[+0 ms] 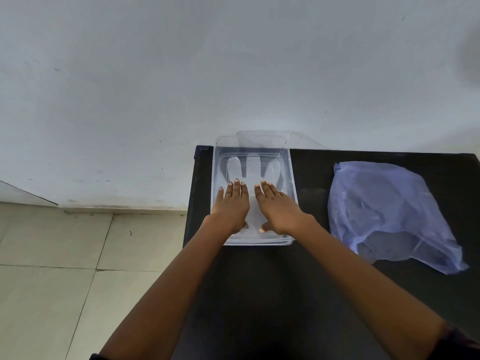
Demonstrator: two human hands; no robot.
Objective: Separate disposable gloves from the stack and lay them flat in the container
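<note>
While a glove (250, 168) is being pressed flat in the container (293, 178), task is only partly done.
Left hand (231, 203) and right hand (276, 205) are laid open, palms down, on the glove, nothing grasped. Container is set at the desk's (259, 281) far left corner. Stack (389, 214), in a bluish bag toward the right edge, looks largely unworked; count in container cannot be told.

Both arms extended forward, bare forearms converging. Left hand (232, 205) and right hand (275, 206) palms down, side by side, fingers straight, spread slightly, thumbs tucked inward.
</note>
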